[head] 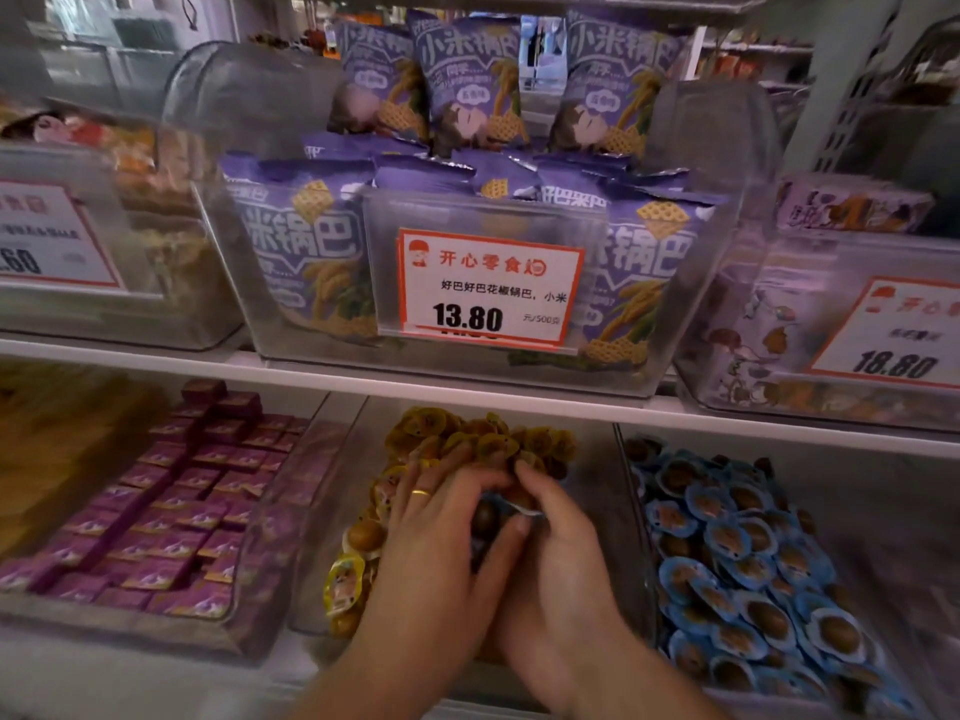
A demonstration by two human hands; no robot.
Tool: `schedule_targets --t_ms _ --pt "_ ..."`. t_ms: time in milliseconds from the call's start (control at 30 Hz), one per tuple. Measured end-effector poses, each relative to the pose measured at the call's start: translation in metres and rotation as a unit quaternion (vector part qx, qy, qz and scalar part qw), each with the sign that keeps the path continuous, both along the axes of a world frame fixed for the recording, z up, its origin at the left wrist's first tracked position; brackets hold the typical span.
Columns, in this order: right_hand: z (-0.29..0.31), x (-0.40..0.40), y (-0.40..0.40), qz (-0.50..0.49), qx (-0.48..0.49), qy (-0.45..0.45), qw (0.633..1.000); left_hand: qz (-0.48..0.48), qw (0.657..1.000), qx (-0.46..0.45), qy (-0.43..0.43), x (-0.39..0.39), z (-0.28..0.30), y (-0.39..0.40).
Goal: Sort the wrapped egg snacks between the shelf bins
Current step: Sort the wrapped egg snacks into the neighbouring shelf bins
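The middle clear bin (358,459) on the lower shelf holds a heap of yellow-wrapped egg snacks (483,439). The bin to its right (631,491) is full of blue-wrapped egg snacks (737,553). Both hands are inside the middle bin, pressed together. My left hand (441,532), with a gold ring, lies over the yellow pile with fingers spread. My right hand (556,553) curls beside it. Between them sits a blue-wrapped egg snack (493,514), its brown egg and a strip of blue-white wrapper showing; which hand grips it is unclear.
A bin of purple square packets (171,506) stands to the left on the lower shelf. The white shelf edge (363,379) runs just above the hands. Above it stand clear bins of purple snack bags (467,200) with a price card (488,288) reading 13.80.
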State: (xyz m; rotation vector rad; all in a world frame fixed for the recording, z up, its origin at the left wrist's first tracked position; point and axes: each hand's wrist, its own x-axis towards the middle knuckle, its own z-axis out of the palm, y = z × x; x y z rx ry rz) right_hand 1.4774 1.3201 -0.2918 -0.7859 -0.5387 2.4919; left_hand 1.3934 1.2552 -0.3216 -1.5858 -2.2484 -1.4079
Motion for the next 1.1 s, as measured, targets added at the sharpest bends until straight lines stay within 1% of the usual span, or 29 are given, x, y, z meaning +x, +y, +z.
schedule_targets --t_ms 33,67,133,200,267,300,400,533,600,667,700,733,800,833,900,967,1000,1033,1100 --pt "0.0 -0.001 0.0 0.007 0.022 0.007 1.0 0.004 0.999 0.011 0.041 -0.003 0.002 0.0" --pt "0.0 -0.002 0.001 0.016 0.055 0.003 0.998 0.001 0.999 0.01 0.052 -0.006 0.005 -0.001" --pt "0.001 -0.001 0.004 0.02 0.145 -0.039 0.988 -0.031 0.999 -0.01 0.035 -0.008 0.007 -0.002" --pt "0.003 0.003 0.01 0.016 0.232 -0.089 0.968 -0.083 0.996 -0.032 0.002 -0.008 0.005 -0.004" --pt "0.008 0.014 0.016 0.024 0.296 -0.108 0.949 -0.126 0.991 -0.049 -0.019 -0.004 0.004 -0.004" --pt "0.01 0.021 0.02 0.026 0.318 -0.115 0.941 -0.142 0.989 -0.051 -0.009 -0.002 0.004 -0.003" --pt "0.016 0.047 0.038 -0.002 0.361 -0.14 0.922 -0.146 0.988 -0.045 0.024 0.002 0.001 -0.001" --pt "0.023 0.096 0.077 -0.062 0.426 -0.193 0.882 -0.122 0.991 -0.048 0.009 -0.002 -0.008 -0.002" --pt "0.021 0.123 0.099 -0.097 0.441 -0.241 0.859 -0.116 0.991 -0.065 0.007 -0.004 -0.011 -0.002" --pt "0.015 0.15 0.12 -0.119 0.453 -0.321 0.823 -0.119 0.989 -0.082 0.022 -0.004 -0.013 -0.003" --pt "0.011 0.162 0.13 -0.125 0.441 -0.35 0.817 -0.12 0.988 -0.091 0.03 -0.005 -0.015 -0.003" --pt "0.007 0.171 0.137 -0.124 0.411 -0.349 0.833 -0.12 0.987 -0.099 0.035 -0.006 -0.017 -0.004" --pt "0.001 0.184 0.145 -0.128 0.331 -0.286 0.89 -0.12 0.986 -0.108 0.038 -0.01 -0.02 -0.004" --pt "-0.002 0.189 0.147 -0.139 0.31 -0.264 0.903 -0.119 0.986 -0.109 0.04 -0.011 -0.022 -0.004" --pt "-0.004 0.194 0.149 -0.181 0.312 -0.263 0.895 -0.116 0.986 -0.112 0.043 -0.012 -0.022 -0.003" --pt "-0.003 0.195 0.151 -0.221 0.35 -0.274 0.868 -0.115 0.986 -0.11 0.042 -0.013 -0.017 -0.004" --pt "-0.002 0.193 0.152 -0.231 0.382 -0.295 0.845 -0.112 0.987 -0.105 0.039 -0.015 -0.014 -0.005" --pt "-0.001 0.19 0.152 -0.235 0.423 -0.328 0.811 -0.104 0.989 -0.096 0.035 -0.017 -0.009 -0.007" --pt "0.001 0.177 0.146 -0.234 0.523 -0.377 0.728 -0.077 0.994 -0.067 0.035 -0.024 0.003 -0.013"
